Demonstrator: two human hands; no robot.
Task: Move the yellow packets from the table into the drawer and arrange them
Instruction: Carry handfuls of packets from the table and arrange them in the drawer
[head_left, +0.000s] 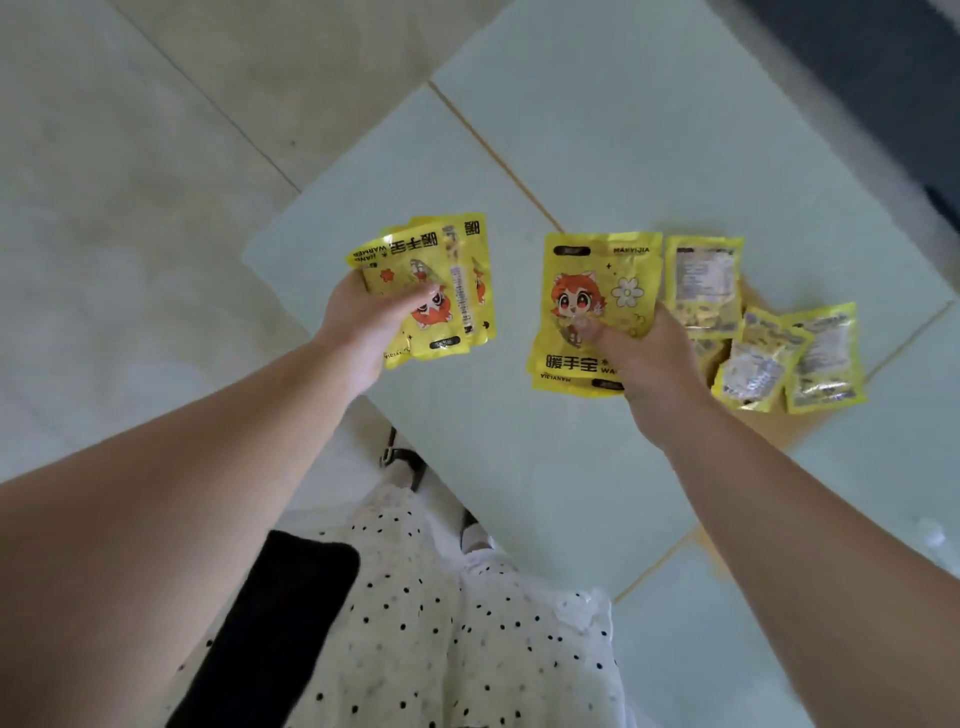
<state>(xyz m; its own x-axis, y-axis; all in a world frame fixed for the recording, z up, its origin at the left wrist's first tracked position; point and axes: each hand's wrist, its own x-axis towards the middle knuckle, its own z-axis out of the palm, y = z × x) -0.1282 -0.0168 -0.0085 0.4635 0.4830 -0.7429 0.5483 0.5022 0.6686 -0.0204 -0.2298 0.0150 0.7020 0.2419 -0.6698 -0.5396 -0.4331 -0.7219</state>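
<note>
My left hand (363, 325) grips a fanned stack of yellow packets (441, 283) with a cartoon figure printed on them, held above the table's near-left corner. My right hand (649, 364) pinches another small stack of yellow packets (592, 291), face up and low over the pale green table (597, 156). Several more yellow packets (769, 343) lie loose on the table just right of that hand, most showing their printed backs. No drawer is in view.
The table is made of pale green panels with thin tan seams. Beige floor tiles (130, 182) spread to the left. A dark surface (883, 78) runs along the upper right. My dotted white clothing (467, 649) fills the bottom centre.
</note>
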